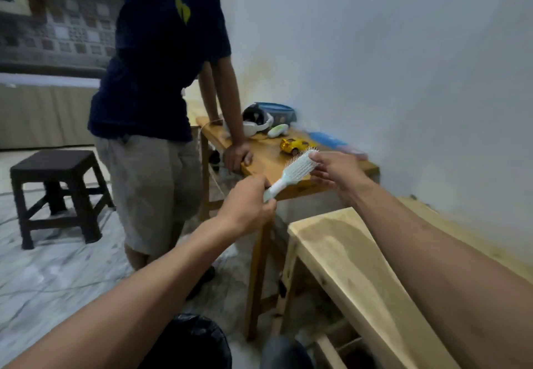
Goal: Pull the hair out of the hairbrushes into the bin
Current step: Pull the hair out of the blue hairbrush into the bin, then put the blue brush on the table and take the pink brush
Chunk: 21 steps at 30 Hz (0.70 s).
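A pale mint hairbrush [294, 173] is held in the air in front of the wooden table's near edge, bristles up. My left hand [248, 204] grips its handle at the lower end. My right hand [334, 171] pinches the tip of the brush head with its fingertips. A bin lined with a black bag [190, 342] stands on the floor below my arms, at the bottom edge of the view. I cannot make out any hair on the bristles.
Another person [155, 80] stands left of the wooden table [265, 160], a hand on its edge. On the table lie a yellow toy car [295, 145], a white headset [258, 123] and blue boxes. A pale wooden bench [346, 259] is near right, a dark stool [54, 192] far left.
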Each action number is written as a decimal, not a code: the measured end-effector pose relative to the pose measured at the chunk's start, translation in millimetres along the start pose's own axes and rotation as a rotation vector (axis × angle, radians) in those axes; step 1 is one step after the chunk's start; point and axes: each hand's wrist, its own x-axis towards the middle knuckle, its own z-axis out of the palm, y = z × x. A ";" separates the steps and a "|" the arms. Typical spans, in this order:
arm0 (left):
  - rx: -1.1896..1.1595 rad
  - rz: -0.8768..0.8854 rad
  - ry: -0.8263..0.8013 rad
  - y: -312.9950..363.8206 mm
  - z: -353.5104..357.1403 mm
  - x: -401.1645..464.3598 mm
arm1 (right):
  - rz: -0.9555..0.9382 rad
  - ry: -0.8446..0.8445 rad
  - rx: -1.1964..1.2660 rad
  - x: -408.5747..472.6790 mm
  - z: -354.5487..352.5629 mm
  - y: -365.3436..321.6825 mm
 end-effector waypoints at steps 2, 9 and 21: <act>0.024 0.051 -0.034 32.4 17.0 15.1 | -0.030 0.089 0.007 -0.5 -39.1 -10.7; 0.056 0.212 -0.137 134.3 105.9 40.5 | -0.029 0.397 -0.087 -16.0 -183.1 -13.1; 0.021 0.421 -0.395 221.3 238.8 53.6 | 0.190 0.771 -0.337 -21.6 -338.8 41.8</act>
